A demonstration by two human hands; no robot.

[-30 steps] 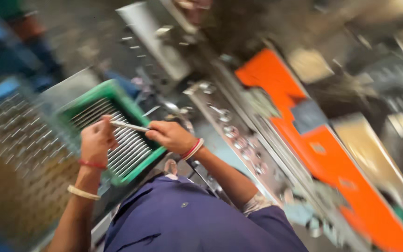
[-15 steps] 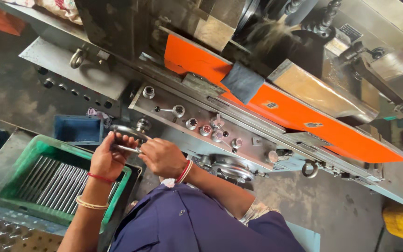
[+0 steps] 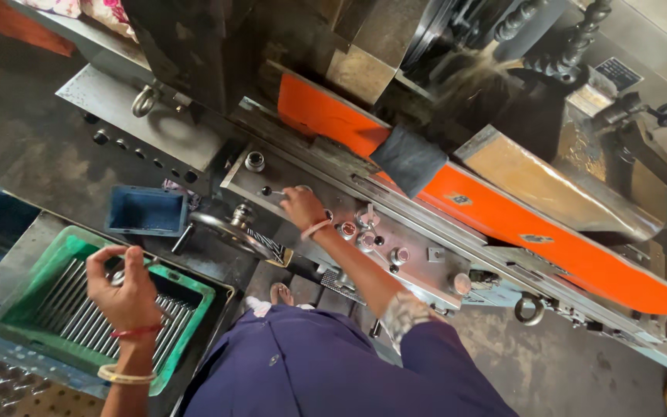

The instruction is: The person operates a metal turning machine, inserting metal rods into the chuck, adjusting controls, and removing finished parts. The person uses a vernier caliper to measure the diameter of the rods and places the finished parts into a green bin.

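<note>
Our left fingers (image 3: pixel 106 259) curl around the end of a metal rod (image 3: pixel 120 276), pinching it above the green crate (image 3: pixel 25 297) at the lower left of the frame, where many more steel rods (image 3: pixel 71 305) lie side by side. The left hand (image 3: pixel 125 289) is thus clenched on that one piece, raised just over the stack. Moving right, a blue box (image 3: pixel 147 210) sits near a handwheel (image 3: pixel 225 230), and then our right hand (image 3: pixel 303 207) rests on the grey control panel (image 3: pixel 395 232) at centre, fingers bent onto a small lever or knob; whether they grip it or merely press, we cannot tell. Farther right runs the orange guard (image 3: pixel 503 224) of the machine. We judge this to be the loading step: a rod is picked, the machine being set, and carrying it in calls for a steady, level hold.
</note>
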